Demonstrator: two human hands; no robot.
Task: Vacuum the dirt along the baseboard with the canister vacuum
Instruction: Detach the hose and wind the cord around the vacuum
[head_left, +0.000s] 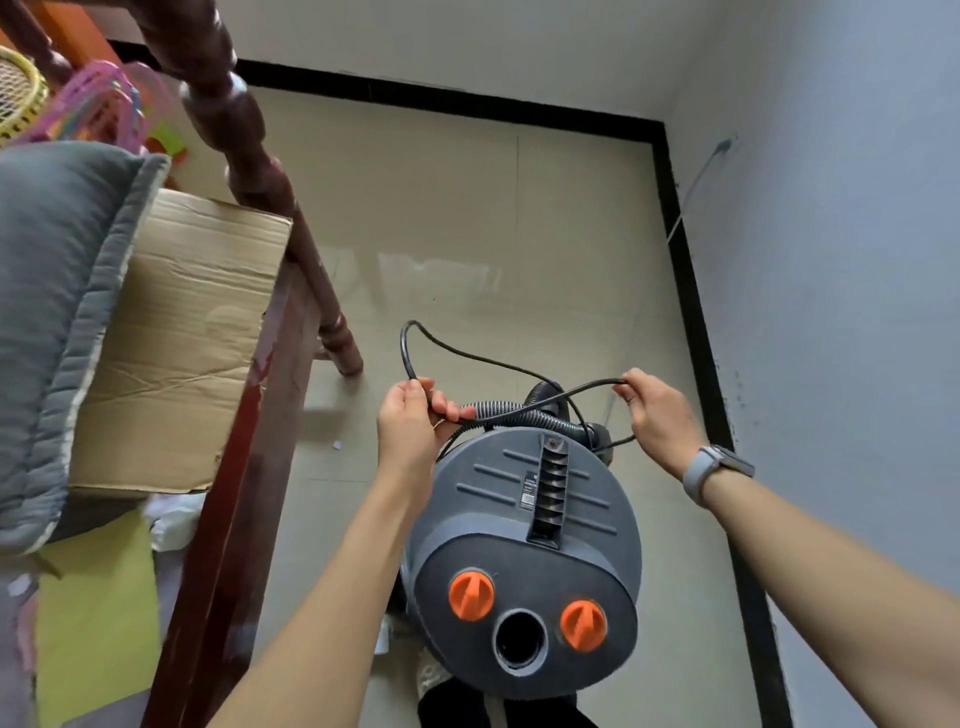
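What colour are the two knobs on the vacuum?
Orange knobs on the grey vacuum, head view.

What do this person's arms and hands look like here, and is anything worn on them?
Both forearms are bare, no sleeves in view. The left hand is bare, no gloves. The right hand wears a ring, with a grey-strapped smartwatch on that wrist.
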